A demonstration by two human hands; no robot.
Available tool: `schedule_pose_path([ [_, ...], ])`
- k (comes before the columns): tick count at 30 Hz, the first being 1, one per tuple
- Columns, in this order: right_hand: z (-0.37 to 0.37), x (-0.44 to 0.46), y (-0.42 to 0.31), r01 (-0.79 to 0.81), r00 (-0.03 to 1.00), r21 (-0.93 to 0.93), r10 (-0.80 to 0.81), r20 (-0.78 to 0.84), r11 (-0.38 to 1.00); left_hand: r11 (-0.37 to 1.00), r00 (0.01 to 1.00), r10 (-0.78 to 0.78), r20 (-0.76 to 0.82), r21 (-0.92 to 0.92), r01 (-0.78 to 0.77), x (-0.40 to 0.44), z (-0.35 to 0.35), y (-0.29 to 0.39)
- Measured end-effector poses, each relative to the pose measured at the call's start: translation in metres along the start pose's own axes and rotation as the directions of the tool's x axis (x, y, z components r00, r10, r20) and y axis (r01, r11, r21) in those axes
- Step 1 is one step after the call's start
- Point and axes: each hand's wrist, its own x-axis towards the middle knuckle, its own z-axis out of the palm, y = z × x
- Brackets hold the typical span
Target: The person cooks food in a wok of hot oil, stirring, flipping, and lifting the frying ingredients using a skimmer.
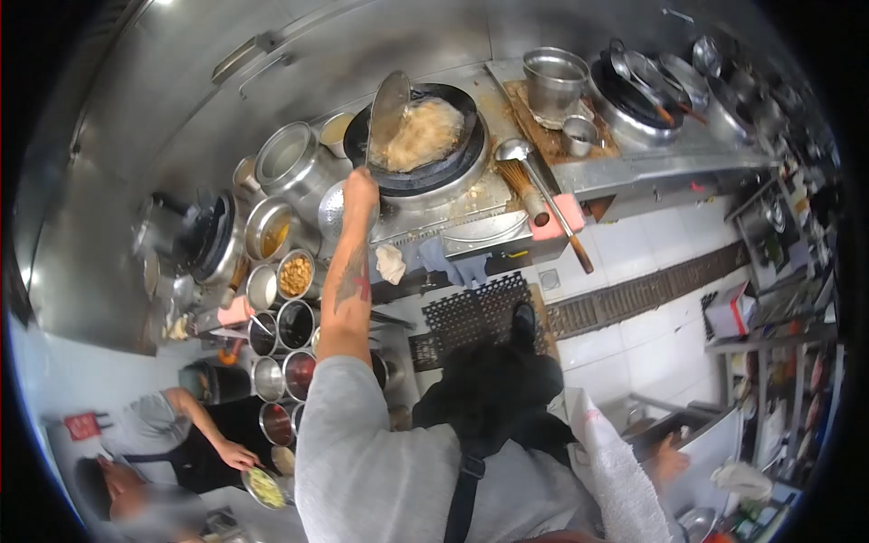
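Observation:
My left hand (360,187) is closed around the handle of a round metal skimmer (390,106), which is tilted over the left side of a black wok (464,169). Pale brown, bubbling contents (428,134) fill the middle of the wok. A second, perforated ladle (334,214) lies just left of my wrist. Low on the right, my right hand (670,460) is at an opened steel drawer or cabinet (711,448). Its fingers are small and partly hidden, so I cannot make out their grip.
Steel pots (284,154) and sauce containers (296,324) line the left side. A ladle (552,199) and a bamboo brush (522,190) lie right of the wok. A co-worker (186,434) at lower left holds a dish of chopped greens (265,487). A rubber mat (475,317) covers floor.

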Motion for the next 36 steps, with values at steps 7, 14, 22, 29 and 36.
schedule_pose_path([
  [7, -0.031, -0.013, -0.003, -0.020, 1.000, -0.024, 0.020, 0.012, 1.000, 0.974, 0.940, -0.141, 0.310, 0.214, 0.076, 0.075, -0.002, -0.014],
  [14, -0.051, -0.015, 0.001, 0.007, 0.995, -0.033, -0.004, 0.098, 0.999, 0.998, 0.992, -0.016, -0.128, -0.054, 0.009, 0.013, -0.075, 0.073],
  [22, -0.045, -0.009, -0.003, 0.008, 0.992, -0.014, -0.007, 0.125, 1.000, 0.917, 0.900, 0.151, 0.409, 0.283, -0.283, 0.116, -0.011, 0.022],
  [29, -0.039, -0.011, -0.003, 0.018, 0.995, -0.038, -0.014, 0.100, 0.999, 0.987, 0.989, 0.150, 0.020, 0.058, -0.151, -0.029, -0.098, 0.030],
  [36, -0.042, -0.010, -0.001, 0.025, 0.997, -0.046, -0.021, 0.081, 0.999, 0.999, 0.999, 0.052, 0.008, 0.005, -0.052, 0.001, -0.045, 0.042],
])
